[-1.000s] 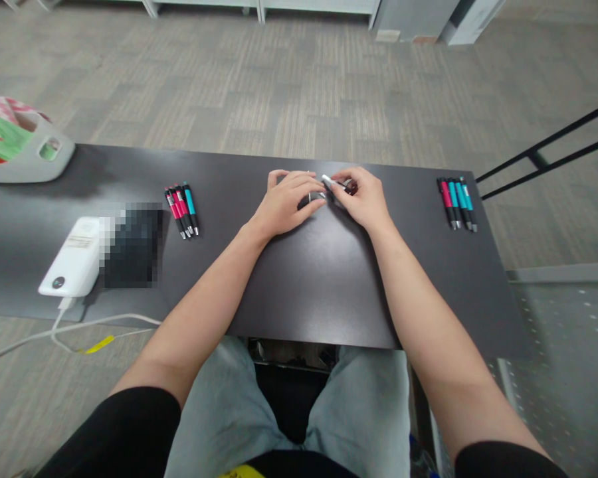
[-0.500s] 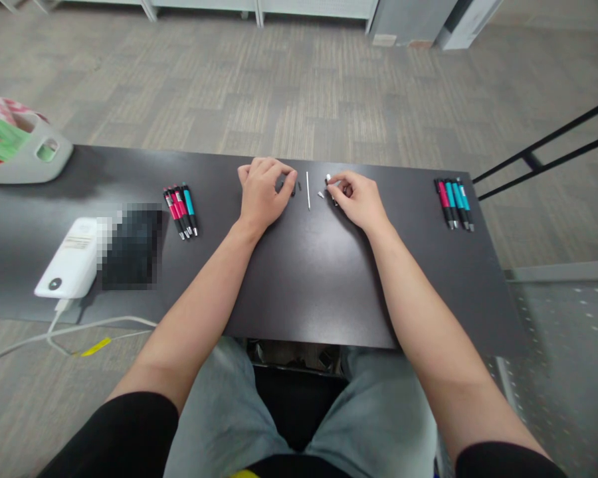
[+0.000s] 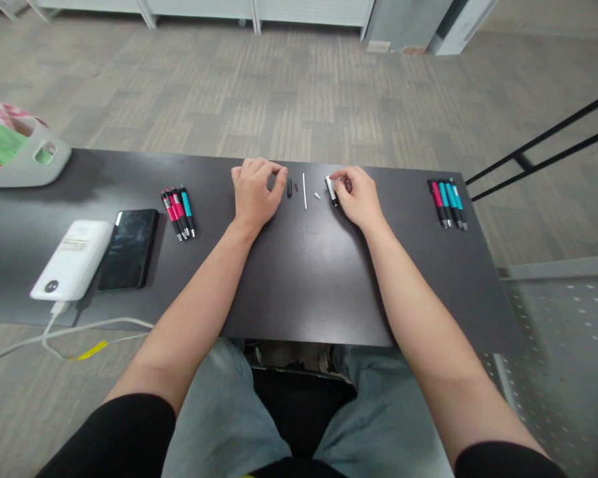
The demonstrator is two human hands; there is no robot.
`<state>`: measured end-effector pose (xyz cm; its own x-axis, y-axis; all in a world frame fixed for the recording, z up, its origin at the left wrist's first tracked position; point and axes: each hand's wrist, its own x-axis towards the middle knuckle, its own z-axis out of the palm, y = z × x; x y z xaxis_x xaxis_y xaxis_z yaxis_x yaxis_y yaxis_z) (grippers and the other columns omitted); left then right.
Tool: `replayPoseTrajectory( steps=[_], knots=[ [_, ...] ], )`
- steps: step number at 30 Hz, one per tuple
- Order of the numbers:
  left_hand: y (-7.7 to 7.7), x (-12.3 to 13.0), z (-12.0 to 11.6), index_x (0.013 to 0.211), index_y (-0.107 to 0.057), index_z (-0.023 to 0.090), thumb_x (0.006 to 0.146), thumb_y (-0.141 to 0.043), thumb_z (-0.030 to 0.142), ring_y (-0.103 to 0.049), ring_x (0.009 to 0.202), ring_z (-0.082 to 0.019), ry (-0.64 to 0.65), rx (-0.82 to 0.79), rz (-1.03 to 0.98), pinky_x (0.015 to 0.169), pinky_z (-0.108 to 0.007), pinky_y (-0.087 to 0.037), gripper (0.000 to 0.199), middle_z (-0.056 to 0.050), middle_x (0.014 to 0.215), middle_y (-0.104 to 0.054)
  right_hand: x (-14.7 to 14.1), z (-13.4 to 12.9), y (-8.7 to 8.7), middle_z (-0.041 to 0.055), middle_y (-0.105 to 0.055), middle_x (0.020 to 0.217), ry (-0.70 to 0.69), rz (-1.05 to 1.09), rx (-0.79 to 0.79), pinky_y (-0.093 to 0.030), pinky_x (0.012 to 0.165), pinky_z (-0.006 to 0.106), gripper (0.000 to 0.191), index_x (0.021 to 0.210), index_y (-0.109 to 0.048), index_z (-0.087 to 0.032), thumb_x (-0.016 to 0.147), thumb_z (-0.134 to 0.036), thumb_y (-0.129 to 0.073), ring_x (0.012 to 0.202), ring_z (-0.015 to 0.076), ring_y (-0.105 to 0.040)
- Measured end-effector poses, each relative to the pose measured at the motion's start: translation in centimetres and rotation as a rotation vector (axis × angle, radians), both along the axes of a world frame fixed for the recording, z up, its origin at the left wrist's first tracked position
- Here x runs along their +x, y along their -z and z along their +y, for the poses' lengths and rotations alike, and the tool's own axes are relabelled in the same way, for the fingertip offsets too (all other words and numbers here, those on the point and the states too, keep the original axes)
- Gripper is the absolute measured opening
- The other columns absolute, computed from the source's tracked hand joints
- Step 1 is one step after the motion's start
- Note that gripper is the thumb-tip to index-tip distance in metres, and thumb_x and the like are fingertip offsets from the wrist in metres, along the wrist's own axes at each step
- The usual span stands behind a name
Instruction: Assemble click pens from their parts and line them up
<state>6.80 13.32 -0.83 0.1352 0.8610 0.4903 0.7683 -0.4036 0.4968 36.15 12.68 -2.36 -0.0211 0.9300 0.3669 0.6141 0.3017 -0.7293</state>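
Small pen parts lie in a row on the dark table (image 3: 299,279). My left hand (image 3: 256,192) rests at the left of the row, thumb and curled fingers apart, holding nothing visible. Just right of its thumb lies a black pen grip (image 3: 290,188). Further along come a tiny dark piece (image 3: 296,188), a thin white refill (image 3: 304,192) and a small grey cone tip (image 3: 317,196). At the right end is a white and black pen barrel (image 3: 331,190). My right hand (image 3: 359,198) is beside it, fingertips at its edge and thumb apart from the index finger.
Several pink and blue pens (image 3: 178,214) lie on the left, and another group (image 3: 447,204) on the right. A black phone (image 3: 129,249), a white power bank (image 3: 72,259) with a cable, and a white basket (image 3: 54,159) of cloths stand further left.
My left hand has shifted slightly left, off the black grip, which now shows fully. My right hand's fingers have drawn back from the barrel, leaving more of it visible.
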Motion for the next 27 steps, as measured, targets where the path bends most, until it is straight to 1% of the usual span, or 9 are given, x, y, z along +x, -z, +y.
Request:
replayPoseTrajectory(
  steps=[2,4,8,13,18,20,23,25,27],
  knots=[
    [0.1,-0.1,0.1,0.111,-0.079,0.032,0.133,-0.061,0.048,-0.077,0.133,-0.038,0.004,0.027,-0.027,0.127,-0.064,-0.053,0.032,-0.010,0.126,-0.092,0.0,0.1,0.1,0.0061,-0.075,0.102,0.028,0.013,0.003,-0.062,0.106,0.049,0.006,0.106,-0.079,-0.032,0.107,-0.027,-0.076,0.097,0.0306,-0.069],
    [0.3,-0.1,0.1,0.112,-0.080,0.032,0.132,-0.060,0.048,-0.078,0.130,-0.037,0.004,0.059,-0.044,0.126,-0.062,-0.054,0.033,-0.009,0.124,-0.092,0.0,0.2,0.1,0.0051,-0.073,0.098,0.040,0.025,-0.013,-0.062,0.104,0.049,0.003,0.107,-0.078,-0.033,0.109,-0.032,-0.077,0.095,0.0304,-0.068],
    [0.6,0.0,0.3,0.119,-0.082,0.031,0.133,-0.058,0.045,-0.080,0.131,-0.037,-0.037,0.078,-0.079,0.127,-0.059,-0.054,0.030,-0.010,0.127,-0.091,0.0,0.1,0.2,0.0027,-0.071,0.091,0.042,0.042,-0.050,-0.062,0.098,0.047,0.011,0.110,-0.077,-0.034,0.111,-0.044,-0.081,0.089,0.0293,-0.064],
    [0.8,0.1,0.8,0.128,-0.080,0.030,0.132,-0.060,0.042,-0.082,0.126,-0.035,-0.099,0.094,-0.221,0.127,-0.054,-0.056,0.024,-0.012,0.128,-0.091,0.0,-0.1,-0.2,0.0031,-0.075,0.096,0.083,0.015,-0.094,-0.059,0.097,0.046,0.006,0.117,-0.078,-0.031,0.112,-0.032,-0.075,0.088,0.0279,-0.066],
    [1.0,0.2,1.2,0.119,-0.079,0.029,0.129,-0.069,0.040,-0.082,0.117,-0.033,-0.058,0.073,-0.330,0.123,-0.052,-0.060,0.019,-0.011,0.119,-0.089,-0.1,-0.2,-0.5,0.0029,-0.075,0.098,0.097,-0.021,-0.094,-0.060,0.099,0.046,0.011,0.123,-0.079,-0.031,0.113,-0.028,-0.074,0.089,0.0282,-0.068],
    [1.2,0.1,1.5,0.117,-0.078,0.029,0.130,-0.068,0.045,-0.082,0.116,-0.033,-0.042,0.069,-0.387,0.121,-0.050,-0.063,0.022,-0.011,0.119,-0.088,-0.3,-0.3,-0.7,0.0032,-0.075,0.100,0.077,-0.049,-0.080,-0.060,0.100,0.046,0.011,0.122,-0.079,-0.031,0.112,-0.027,-0.077,0.092,0.0284,-0.069],
    [1.6,-0.2,2.1,0.121,-0.077,0.029,0.132,-0.063,0.051,-0.083,0.114,-0.031,-0.056,0.099,-0.480,0.115,-0.046,-0.066,0.028,-0.010,0.118,-0.087,-0.8,-0.5,-1.1,0.0046,-0.076,0.105,0.075,-0.090,-0.064,-0.059,0.104,0.046,0.008,0.117,-0.077,-0.030,0.110,-0.026,-0.077,0.098,0.0296,-0.071],
    [1.8,-0.4,2.4,0.122,-0.077,0.029,0.132,-0.065,0.052,-0.082,0.110,-0.029,-0.070,0.129,-0.491,0.111,-0.044,-0.066,0.028,-0.009,0.115,-0.086,-1.2,-0.8,-1.5,0.0053,-0.077,0.107,0.125,-0.118,-0.084,-0.057,0.108,0.049,0.007,0.116,-0.075,-0.030,0.110,-0.026,-0.077,0.104,0.0313,-0.073],
    [1.9,-0.4,2.5,0.120,-0.079,0.028,0.128,-0.071,0.049,-0.079,0.105,-0.028,-0.055,0.139,-0.448,0.107,-0.044,-0.065,0.024,-0.008,0.111,-0.084,-1.7,-1.2,-2.0,0.0063,-0.078,0.109,0.198,-0.173,-0.126,-0.054,0.113,0.052,0.007,0.114,-0.072,-0.030,0.110,-0.029,-0.078,0.113,0.0346,-0.074]
  ],
)
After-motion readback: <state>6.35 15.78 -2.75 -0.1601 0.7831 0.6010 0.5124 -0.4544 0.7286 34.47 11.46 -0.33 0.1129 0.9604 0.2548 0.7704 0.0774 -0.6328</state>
